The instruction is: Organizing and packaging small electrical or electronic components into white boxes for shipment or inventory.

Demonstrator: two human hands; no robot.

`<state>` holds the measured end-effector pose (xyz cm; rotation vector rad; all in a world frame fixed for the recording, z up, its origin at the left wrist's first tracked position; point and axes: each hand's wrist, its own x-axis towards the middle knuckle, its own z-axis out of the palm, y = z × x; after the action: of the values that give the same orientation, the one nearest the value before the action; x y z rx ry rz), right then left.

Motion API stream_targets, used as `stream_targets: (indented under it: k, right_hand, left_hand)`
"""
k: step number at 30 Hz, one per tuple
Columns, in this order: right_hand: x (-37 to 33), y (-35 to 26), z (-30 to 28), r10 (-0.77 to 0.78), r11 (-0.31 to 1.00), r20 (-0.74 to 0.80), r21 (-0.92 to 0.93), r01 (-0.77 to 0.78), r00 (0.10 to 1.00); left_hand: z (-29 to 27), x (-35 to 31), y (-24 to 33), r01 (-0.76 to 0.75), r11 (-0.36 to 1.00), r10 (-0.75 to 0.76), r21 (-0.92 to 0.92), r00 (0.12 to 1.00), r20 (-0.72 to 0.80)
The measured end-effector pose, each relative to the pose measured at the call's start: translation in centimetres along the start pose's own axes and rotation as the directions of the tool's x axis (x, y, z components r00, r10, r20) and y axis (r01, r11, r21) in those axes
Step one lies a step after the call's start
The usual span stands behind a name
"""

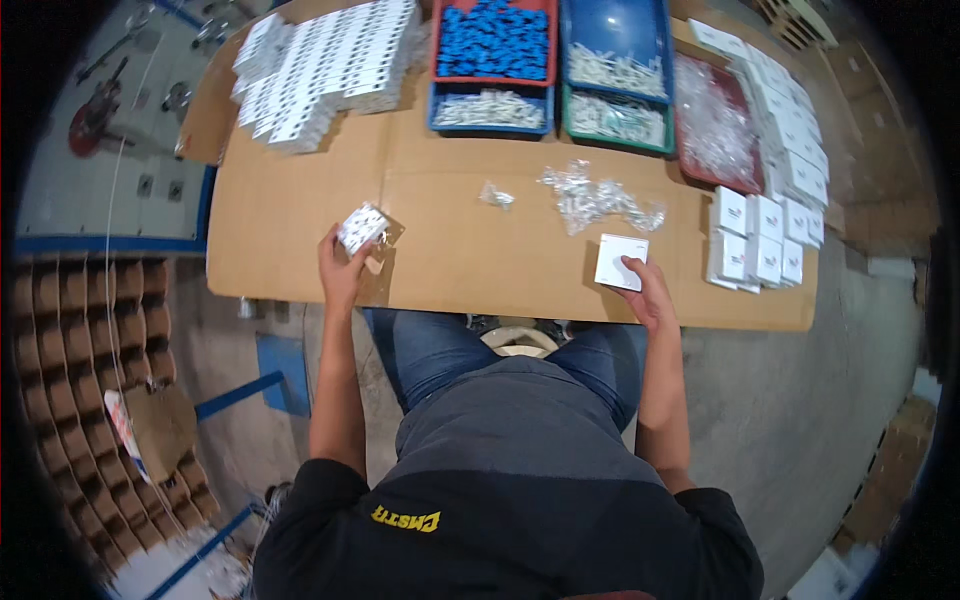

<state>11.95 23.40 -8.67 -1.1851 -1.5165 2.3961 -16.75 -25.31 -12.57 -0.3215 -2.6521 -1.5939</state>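
Observation:
Near the left front of the cardboard-covered table [300, 220], my left hand [343, 272] is closed around a white block-shaped piece [360, 229] with small dark marks on it. A thin white square box [620, 258] is gripped in my right hand [651, 293], thumb on its face, near the table's front edge. Beyond and between the hands lie a small clear bag [496, 196] of small parts and a loose heap of similar clear bags [595, 200].
White pieces [335, 60] stand in rows at the back left. Behind the bags are a red bin [495, 45] of blue parts, blue bins [490, 110], a green bin [615, 120] and a red bin [715, 120] of clear bags. White boxes [755, 235] are stacked at right.

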Motion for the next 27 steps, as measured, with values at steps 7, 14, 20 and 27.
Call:
stream_targets:
  k: [7,14,20,27]
  right_hand:
    - [-2.9,-2.8,3.4,-0.019,0.823,0.305,0.546,-0.159,0.952]
    - [-3.2,-5.3,7.9,-0.192,0.647,0.48,0.718,-0.257,0.856]
    - [-4.9,-8.0,10.6,-0.126,0.618,0.373,0.754,-0.222,0.919]
    - [-4.7,-6.8,10.8,-0.403,0.913,0.225,0.167,0.372,0.887]
  left_hand:
    - [4.1,-0.2,11.7,0.22,0.566,-0.17,-0.795,0.974,0.148]
    - [9.3,-1.7,20.9,0.291,0.392,-0.055,-0.872,0.954,0.294]
    - [11.5,-3.0,24.7,0.602,0.149,-0.179,-0.784,0.797,0.577]
    - [13.2,-4.8,24.3,0.83,0.02,-0.089,-0.557,0.556,0.826]
